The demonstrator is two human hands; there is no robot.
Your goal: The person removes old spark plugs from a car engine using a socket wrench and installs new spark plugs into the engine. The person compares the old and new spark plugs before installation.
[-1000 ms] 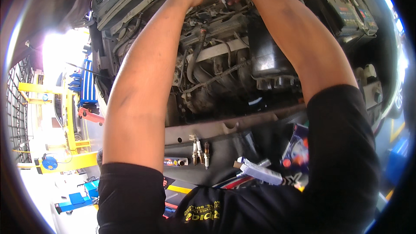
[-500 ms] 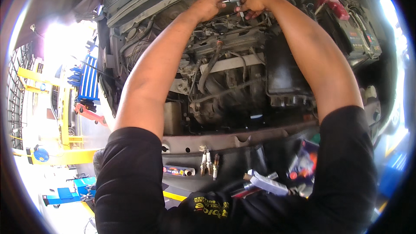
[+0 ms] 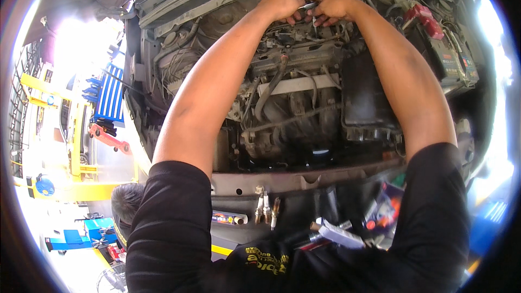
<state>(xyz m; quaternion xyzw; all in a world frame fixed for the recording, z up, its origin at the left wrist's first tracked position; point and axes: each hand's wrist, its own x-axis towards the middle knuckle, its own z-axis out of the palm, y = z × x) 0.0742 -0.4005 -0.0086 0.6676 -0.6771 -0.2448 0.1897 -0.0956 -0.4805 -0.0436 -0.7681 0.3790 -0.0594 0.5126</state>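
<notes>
Both arms reach over the engine [image 3: 296, 57] to its far side. My left hand [image 3: 283, 4] is closed, its fingers at the handle end of a shiny metal ratchet [image 3: 308, 6]. My right hand [image 3: 332, 7] curls around the head of the same ratchet, with its lower fingers bent beneath. Below the head, a slim extension bar [image 3: 316, 29] points down toward the top of the engine; its lower end is too small to make out. Several spark plugs [image 3: 266, 209] lie side by side on the dark cover at the front of the car, between my arms.
An air filter housing [image 3: 368, 89] and a battery [image 3: 453, 57] with a red terminal cover [image 3: 424, 20] are on the right. Small boxes [image 3: 341, 234] and a colourful package [image 3: 385, 209] lie on the front cover. At lower left, another person's head [image 3: 127, 202] shows beside my sleeve.
My left hand has moved right and closed at the ratchet handle; its forefinger was stretched out before. The view has shifted slightly, and another person's head shows more at lower left.
</notes>
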